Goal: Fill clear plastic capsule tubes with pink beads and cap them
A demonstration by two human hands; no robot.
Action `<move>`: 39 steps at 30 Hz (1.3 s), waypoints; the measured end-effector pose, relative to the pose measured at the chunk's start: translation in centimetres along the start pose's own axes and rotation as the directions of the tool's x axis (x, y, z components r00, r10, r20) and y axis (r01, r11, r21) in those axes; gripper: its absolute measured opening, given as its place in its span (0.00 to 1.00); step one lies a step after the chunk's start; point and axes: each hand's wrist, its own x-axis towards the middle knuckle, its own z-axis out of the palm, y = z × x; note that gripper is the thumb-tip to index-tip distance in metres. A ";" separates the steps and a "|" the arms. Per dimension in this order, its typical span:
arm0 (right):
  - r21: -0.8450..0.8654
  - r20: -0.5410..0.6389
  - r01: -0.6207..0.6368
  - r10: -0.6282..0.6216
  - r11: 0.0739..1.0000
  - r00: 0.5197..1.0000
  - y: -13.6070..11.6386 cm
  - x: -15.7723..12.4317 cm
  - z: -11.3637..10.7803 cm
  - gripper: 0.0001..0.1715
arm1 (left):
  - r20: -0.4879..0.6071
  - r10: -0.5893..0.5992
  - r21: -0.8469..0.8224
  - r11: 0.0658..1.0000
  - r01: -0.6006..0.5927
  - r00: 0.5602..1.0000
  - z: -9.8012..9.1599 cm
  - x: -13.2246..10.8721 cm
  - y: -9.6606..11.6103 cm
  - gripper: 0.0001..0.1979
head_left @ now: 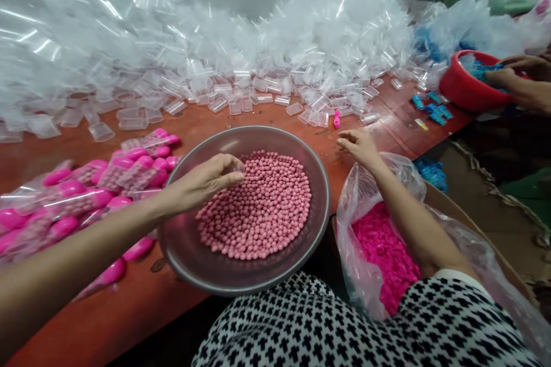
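Observation:
My left hand (210, 179) is curled over the left side of a grey metal bowl (181, 264). Between its thumb and fingers a bit of clear plastic tube (238, 167) shows, mostly hidden by the fingers. Pink round beads (262, 212) lie in the bowl beneath it. To the right of the bowl, my right hand (358, 146) hovers by the table with its fingers loosely apart and nothing visible in them. Just beyond its fingertips is a small bright pink plastic piece (336, 119). Below my right forearm, a clear bag (357, 206) holds many bright pink pieces (383, 252).
Clear plastic tubes (262, 98) are heaped along the back of the red table (206, 116). Bead-filled tubes with pink ends (77, 195) are piled at left. At right, another person's hands (525, 77) reach into a red basin (465, 83) beside small blue pieces (437, 112).

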 end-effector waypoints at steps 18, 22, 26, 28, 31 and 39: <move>-0.449 0.158 0.205 -0.149 0.870 0.976 -4.1 10.0 3.7 0.19 | 0.390 0.035 0.716 0.616 -0.327 0.920 6.1 5.0 3.1 0.12; -0.409 0.161 0.233 -0.181 0.882 0.970 -3.8 8.6 3.6 0.18 | 0.412 0.131 0.550 0.753 -0.361 0.901 9.5 5.8 4.0 0.11; -0.219 0.196 0.321 -0.281 0.921 0.939 -2.9 5.3 3.3 0.16 | 0.202 0.175 0.035 0.982 -0.185 0.964 9.9 5.8 3.8 0.01; -0.116 0.266 0.417 -0.376 0.902 0.887 -2.7 3.9 3.4 0.18 | 0.163 0.115 -0.275 0.959 -0.067 0.980 9.0 5.2 3.6 0.07; -0.072 0.451 0.623 -0.532 0.779 0.717 -2.9 2.9 4.1 0.24 | 0.170 -0.020 -0.566 0.817 0.114 0.985 7.6 4.0 3.6 0.12; -0.401 0.529 0.540 -0.294 0.740 0.796 -2.8 2.2 3.8 0.17 | 0.071 -0.162 -0.658 0.734 0.169 0.984 6.2 1.6 4.8 0.13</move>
